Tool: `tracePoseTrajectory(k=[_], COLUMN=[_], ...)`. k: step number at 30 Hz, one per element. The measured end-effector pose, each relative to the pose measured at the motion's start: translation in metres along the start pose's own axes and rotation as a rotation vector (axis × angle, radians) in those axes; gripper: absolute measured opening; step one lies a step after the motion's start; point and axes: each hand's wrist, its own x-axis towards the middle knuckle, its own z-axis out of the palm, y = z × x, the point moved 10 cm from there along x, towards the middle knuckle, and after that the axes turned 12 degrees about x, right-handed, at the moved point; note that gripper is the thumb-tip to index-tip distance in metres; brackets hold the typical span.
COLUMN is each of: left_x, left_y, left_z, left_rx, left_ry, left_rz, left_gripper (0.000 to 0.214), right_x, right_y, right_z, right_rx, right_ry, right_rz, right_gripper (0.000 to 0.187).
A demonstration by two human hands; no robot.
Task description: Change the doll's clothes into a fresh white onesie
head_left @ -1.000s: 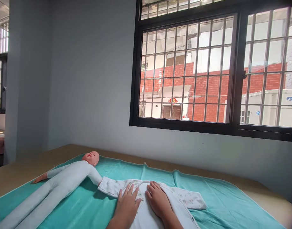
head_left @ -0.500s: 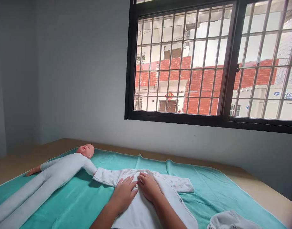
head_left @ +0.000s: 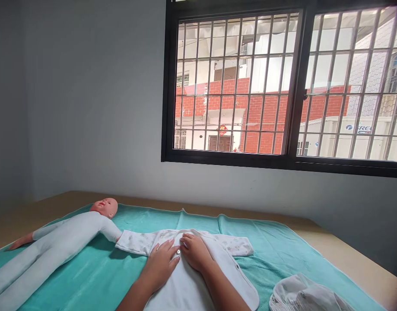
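A white baby shirt (head_left: 185, 285) with patterned sleeves lies spread, front up, on a teal blanket (head_left: 88, 276). My left hand (head_left: 162, 262) rests flat on the left side of its chest, fingers stretched towards the collar. Just right of it, my right hand (head_left: 195, 252) lies on the shirt below the neckline, its fingers slightly bent against the fabric. Between the two hands shows a small round snap (head_left: 178, 252). The shirt's left sleeve reaches the hand of a baby doll (head_left: 68, 237), which lies on its back in a white bodysuit.
A white patterned cloth item, perhaps a baby hat (head_left: 302, 293), lies at the lower right on the blanket. The wooden tabletop (head_left: 334, 246) shows around the blanket's edges. Behind stand a grey wall (head_left: 97, 108) and a barred window (head_left: 230, 86).
The view has turned slightly right, so everything sits further left and more of the white cloth item shows. Both hands stay in nearly the same place on the shirt.
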Motion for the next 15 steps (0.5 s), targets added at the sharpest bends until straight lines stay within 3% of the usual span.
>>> tracePoseTrajectory(k=[15], left_x=[0.0003], left_y=[-0.0005], left_z=[-0.0007], left_rx=[0.008], left_ry=[0.009], left_rz=[0.0], left_gripper=[0.046], right_x=[0.0002], right_y=[0.0049], right_z=[-0.0007], right_rx=[0.052], right_ry=[0.03], right_rz=[0.003], right_gripper=[0.027])
